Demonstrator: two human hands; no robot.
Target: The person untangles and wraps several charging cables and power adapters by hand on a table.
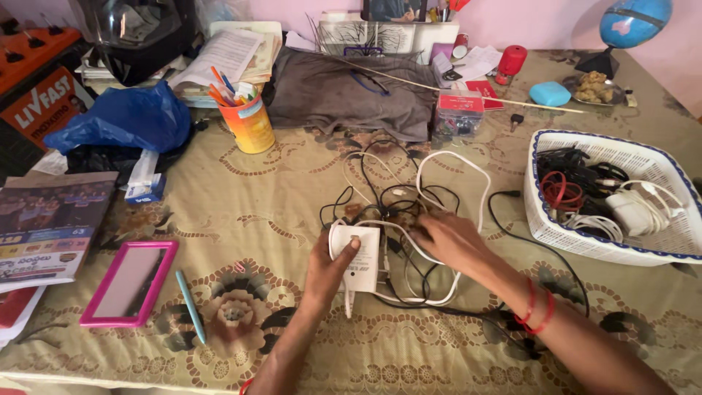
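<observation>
White power adapter (pixel 360 257), near centre of surface (pixel 241 197), is gripped by left hand (pixel 327 267); judged light, rigid, best held by its body. Right hand (pixel 452 240) rests loosely curled on limp tangled cables (pixel 409 197).

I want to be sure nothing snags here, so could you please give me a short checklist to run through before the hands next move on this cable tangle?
1. Left hand grips the white adapter: ok, fingers wrap it.
2. Right hand rests on the tangled cables: ok, though what its fingers pinch is blurred, cannot tell.
3. White cable free of the black cables: not ok, they cross and loop together.
4. White basket within sight to the right: ok, already holding coiled cables.
5. Orange pen cup clear of the tangle: ok, standing apart.
6. Black cable trailing under the right forearm: not ok, it could catch.
</observation>
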